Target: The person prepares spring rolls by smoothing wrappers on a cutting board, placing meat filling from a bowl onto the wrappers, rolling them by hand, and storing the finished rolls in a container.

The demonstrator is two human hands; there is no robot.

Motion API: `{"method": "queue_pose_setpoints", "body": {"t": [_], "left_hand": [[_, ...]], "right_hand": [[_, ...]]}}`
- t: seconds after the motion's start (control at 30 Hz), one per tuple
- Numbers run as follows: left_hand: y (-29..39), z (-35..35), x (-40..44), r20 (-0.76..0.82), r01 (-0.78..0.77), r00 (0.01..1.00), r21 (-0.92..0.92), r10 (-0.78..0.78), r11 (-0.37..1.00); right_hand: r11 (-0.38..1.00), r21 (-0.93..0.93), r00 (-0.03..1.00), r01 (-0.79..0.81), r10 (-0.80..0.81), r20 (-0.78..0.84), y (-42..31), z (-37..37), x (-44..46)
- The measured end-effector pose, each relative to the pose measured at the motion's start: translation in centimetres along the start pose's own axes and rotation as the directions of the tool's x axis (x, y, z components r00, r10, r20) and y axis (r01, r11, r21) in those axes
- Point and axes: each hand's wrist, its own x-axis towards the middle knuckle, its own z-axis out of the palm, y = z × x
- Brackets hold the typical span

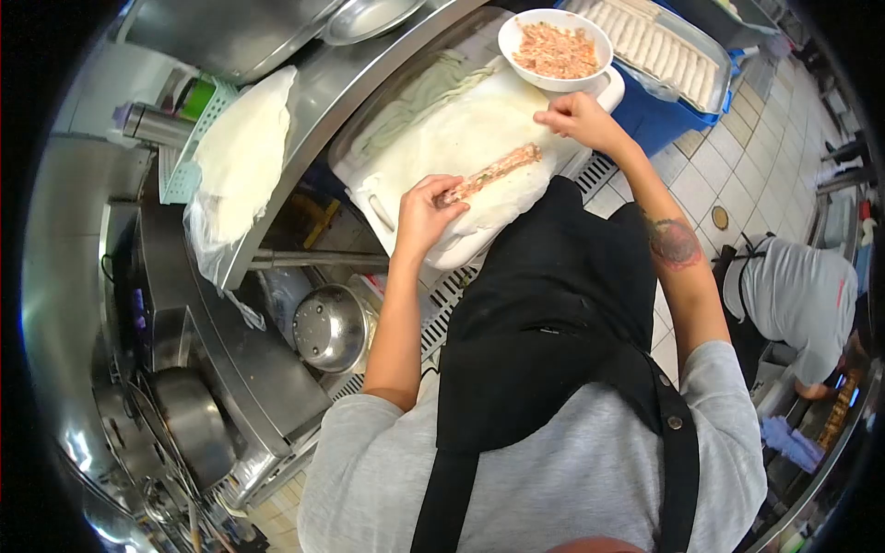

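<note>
A long strip of pinkish minced filling (498,172) lies on a wide pale sheet of dough (433,138) over a white board (378,214). At the strip's left end is my left hand (430,208), its fingers bent around that end and touching the filling. My right hand (573,120) is above the right edge of the sheet, thumb and fingers pinched together; what they hold, if anything, is too small to make out. Just beyond it stands a white bowl (601,44) with more minced filling (556,52).
A tray of white rolls (659,51) rests on a blue bin (645,129) at the upper right. More dough sheets (244,152) lie on a green basket at the left. A steel bowl (330,328) sits below. A co-worker (795,290) bends over at the far right.
</note>
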Motion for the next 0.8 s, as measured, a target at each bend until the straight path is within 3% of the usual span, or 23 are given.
{"method": "queue_pose_setpoints", "body": {"t": [0.07,0.13,0.3,0.37,0.53,0.63,0.73,0.8], "left_hand": [[0.0,-0.2,0.1,0.003,-0.025,1.000,0.016,0.025,1.000],[-0.1,0.0,0.5,0.010,-0.021,1.000,0.047,0.021,0.999],[-0.3,0.0,0.5,0.006,0.093,0.996,0.081,-0.094,0.992],[-0.4,0.1,0.3,0.001,0.071,0.997,0.077,-0.072,0.994],[-1.2,-0.8,-0.7,-0.033,-0.067,0.997,0.013,0.068,0.998],[-1.5,-1.2,-1.1,-0.062,-0.014,0.998,0.018,0.015,1.000],[-1.6,-1.0,-1.3,-0.094,0.009,0.996,0.042,-0.005,0.999],[-1.4,-0.7,-1.4,-0.114,0.050,0.992,0.034,-0.045,0.998]], "right_hand": [[0.950,-0.093,0.954,0.299,-0.294,0.065,-1.0,1.3,-0.4],[0.868,-0.240,0.901,0.434,-0.412,0.139,-1.8,3.2,-0.1],[0.712,-0.418,0.825,0.564,-0.507,0.251,-5.3,9.8,0.3],[0.712,-0.452,0.832,0.536,-0.536,0.142,-6.1,12.3,-0.3],[0.783,-0.408,0.878,0.470,-0.461,0.127,-3.6,8.7,-1.0],[0.822,-0.360,0.896,0.440,-0.428,0.119,-1.2,4.8,-1.2],[0.896,-0.233,0.917,0.379,-0.328,0.229,-0.4,1.9,-1.1],[0.899,-0.185,0.904,0.398,-0.349,0.247,0.0,1.3,-0.9]]}}
